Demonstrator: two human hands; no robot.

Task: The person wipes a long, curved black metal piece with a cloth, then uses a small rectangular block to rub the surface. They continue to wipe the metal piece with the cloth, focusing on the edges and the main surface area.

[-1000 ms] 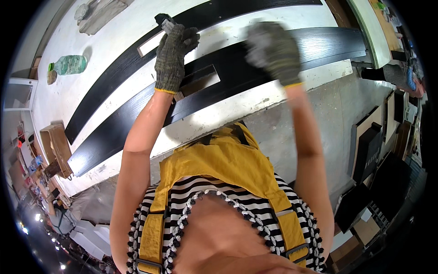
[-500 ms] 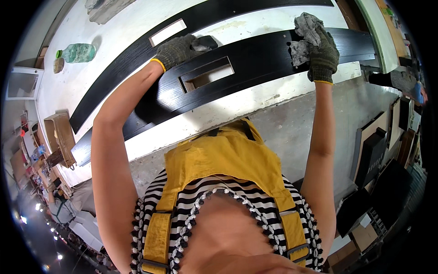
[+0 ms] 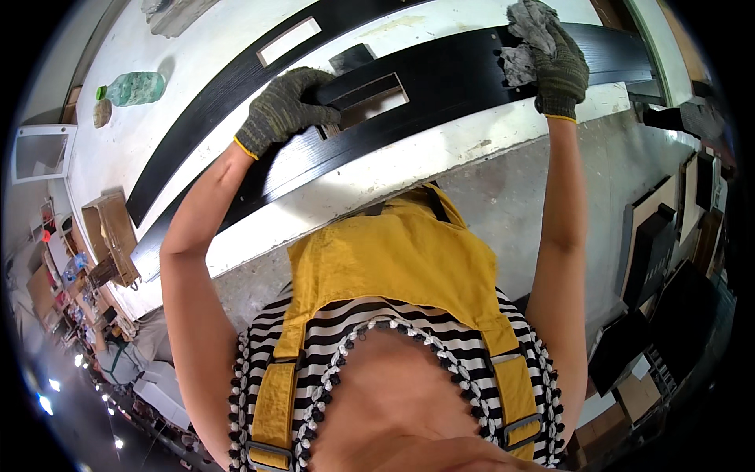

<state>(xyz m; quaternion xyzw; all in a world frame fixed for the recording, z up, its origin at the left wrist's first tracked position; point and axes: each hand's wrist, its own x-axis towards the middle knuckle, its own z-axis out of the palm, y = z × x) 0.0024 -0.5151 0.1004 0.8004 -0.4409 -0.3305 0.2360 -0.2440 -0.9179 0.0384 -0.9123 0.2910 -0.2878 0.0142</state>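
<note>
A long black wood-grain panel [image 3: 452,75] with a rectangular cutout lies across the white table in front of me. My left hand [image 3: 287,110], in a dark knit glove with a yellow cuff, grips it at the left end of the cutout. Its fingers reach over the panel's far edge, and the thumb lies by the opening. Just beyond that edge sits a small dark grey pad [image 3: 351,59], apart from the hand. Toward the panel's right end, my gloved right hand [image 3: 562,75] presses a crumpled grey rag [image 3: 533,27] on the surface; its fingertips are partly hidden by the cloth.
A second black panel [image 3: 216,118] with a cutout lies farther back on the white table [image 3: 197,43]. At left stand a clear green-capped bottle [image 3: 135,89] and a cardboard box [image 3: 110,236]. Dark boards [image 3: 649,256] lean at right, where another person's gloved hand [image 3: 700,119] shows.
My left hand has come back from beside the dark pad to the cutout's left end and grips the panel there. The right hand stays on the rag at much the same spot.
</note>
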